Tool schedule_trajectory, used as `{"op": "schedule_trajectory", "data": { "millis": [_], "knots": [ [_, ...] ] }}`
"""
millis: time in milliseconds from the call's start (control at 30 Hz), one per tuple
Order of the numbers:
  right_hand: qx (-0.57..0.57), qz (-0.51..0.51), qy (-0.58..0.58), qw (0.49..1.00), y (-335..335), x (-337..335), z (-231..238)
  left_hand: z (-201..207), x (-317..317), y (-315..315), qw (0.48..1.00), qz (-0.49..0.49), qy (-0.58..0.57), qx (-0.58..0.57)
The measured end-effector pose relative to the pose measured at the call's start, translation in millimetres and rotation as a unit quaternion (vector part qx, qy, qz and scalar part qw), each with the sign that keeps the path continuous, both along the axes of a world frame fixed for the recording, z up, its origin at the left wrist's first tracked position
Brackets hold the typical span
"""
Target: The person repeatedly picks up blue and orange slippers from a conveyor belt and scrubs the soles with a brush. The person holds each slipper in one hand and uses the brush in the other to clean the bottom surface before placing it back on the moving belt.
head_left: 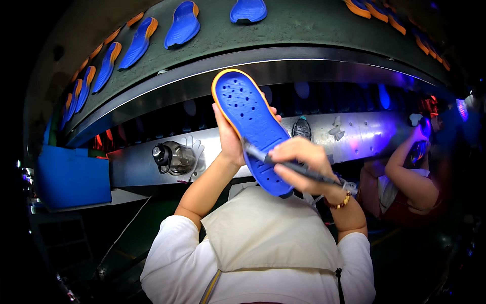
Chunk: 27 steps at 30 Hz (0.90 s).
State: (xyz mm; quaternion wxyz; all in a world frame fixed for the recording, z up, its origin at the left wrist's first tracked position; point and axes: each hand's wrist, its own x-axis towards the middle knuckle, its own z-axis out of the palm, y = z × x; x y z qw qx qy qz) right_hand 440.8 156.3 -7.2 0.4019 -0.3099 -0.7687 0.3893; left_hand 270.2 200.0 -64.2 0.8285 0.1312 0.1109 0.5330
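Note:
A blue shoe sole (250, 114) with an orange rim is tilted in front of me, its holed face up. My left hand (231, 139) grips it along its left edge, with fingertips showing past the right edge. In my right hand (304, 161) is a slim brush (316, 175) with a dark handle. Its pale grey head lies over the sole's left edge near the middle, blurred by motion. My right fingers are closed round the handle, above the sole's lower half. Whether the brush head touches the sole I cannot tell.
Several blue and orange soles lie on a green conveyor belt (223, 38) beyond a metal rail (202, 69). A dark translucent bottle (177, 158), a pale glove (197, 148) and a black oval object (301, 128) sit on the metal shelf (354, 133). A blue bin (73, 175) stands left; a co-worker's arm (400, 154) shows right.

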Motion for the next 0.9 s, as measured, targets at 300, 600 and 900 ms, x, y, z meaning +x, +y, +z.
{"op": "schedule_trajectory", "data": {
  "millis": [300, 600, 900],
  "knots": [
    [-0.065, 0.089, -0.003, 0.994, -9, 19, -10, 11, -22, 10, 0.999, 0.040, -0.005, 0.012],
    [-0.268, 0.007, 0.258, 0.928, -4, 23, -25, 42, -18, 17, 0.997, 0.052, 0.038, 0.046],
    [-0.233, 0.031, 0.213, 0.948, -18, 6, -15, 15, -7, -8, 0.999, 0.005, 0.016, 0.051]
  ]
}}
